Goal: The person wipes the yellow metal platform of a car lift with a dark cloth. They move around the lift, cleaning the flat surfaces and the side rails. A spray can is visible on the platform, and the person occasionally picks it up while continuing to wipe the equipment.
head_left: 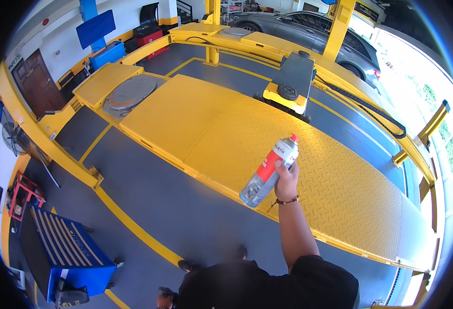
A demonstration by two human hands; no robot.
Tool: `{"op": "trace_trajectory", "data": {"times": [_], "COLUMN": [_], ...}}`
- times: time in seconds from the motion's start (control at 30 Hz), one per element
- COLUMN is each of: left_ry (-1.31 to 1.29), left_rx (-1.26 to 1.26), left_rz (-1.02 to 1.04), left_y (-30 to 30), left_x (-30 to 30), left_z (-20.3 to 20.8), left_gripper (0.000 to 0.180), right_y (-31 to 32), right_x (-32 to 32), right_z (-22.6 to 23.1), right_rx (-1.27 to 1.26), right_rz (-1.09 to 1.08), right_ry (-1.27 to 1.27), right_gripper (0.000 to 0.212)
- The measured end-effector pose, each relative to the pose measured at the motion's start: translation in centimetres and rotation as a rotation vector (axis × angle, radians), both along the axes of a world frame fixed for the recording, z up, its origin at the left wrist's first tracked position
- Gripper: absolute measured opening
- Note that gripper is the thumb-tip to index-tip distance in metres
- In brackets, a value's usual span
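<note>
An aerosol spray can, silver and red with a small red nozzle, is gripped in my right hand. My fingers wrap round its side, and the can tilts with its nozzle up and to the right. A beaded bracelet circles that wrist. Beneath the can lies the yellow tread-plate runway of a vehicle lift; whether they touch I cannot tell, though the can looks raised above it. Low at the picture's bottom edge, my left hand shows only in part beside something dark, and its fingers cannot be made out.
A blue tool cabinet on castors stands at the lower left, near a red metal frame. Yellow lift posts and beams surround the runway. A dark wheeled unit bridges the two runways. Farther back is a grey car.
</note>
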State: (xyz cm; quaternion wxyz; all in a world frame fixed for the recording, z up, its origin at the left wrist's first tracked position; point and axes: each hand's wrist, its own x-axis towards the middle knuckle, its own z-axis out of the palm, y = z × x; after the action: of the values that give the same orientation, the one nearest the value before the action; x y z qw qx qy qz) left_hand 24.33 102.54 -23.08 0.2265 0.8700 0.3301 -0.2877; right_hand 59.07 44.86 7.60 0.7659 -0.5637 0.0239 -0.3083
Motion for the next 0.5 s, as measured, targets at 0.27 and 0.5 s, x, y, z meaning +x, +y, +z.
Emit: {"op": "trace_trajectory", "data": {"times": [0.27,0.5], "left_ry": [0.022,-0.158], "left_rx": [-0.026,-0.042], "left_rz": [0.250,0.444], "left_y": [9.4,16.8], "left_x": [-1.5,3.1], "left_z": [-3.6,-2.3], "left_gripper": [0.044,0.044], "right_y": [17.1,17.5], "right_x": [2.6,6.6], "right_z": [0.2,3.7], "right_rx": [-0.033,-0.630], "right_rz": [0.127,-0.209], "right_ry": [0.044,0.243], "right_gripper": [0.058,0.069]}}
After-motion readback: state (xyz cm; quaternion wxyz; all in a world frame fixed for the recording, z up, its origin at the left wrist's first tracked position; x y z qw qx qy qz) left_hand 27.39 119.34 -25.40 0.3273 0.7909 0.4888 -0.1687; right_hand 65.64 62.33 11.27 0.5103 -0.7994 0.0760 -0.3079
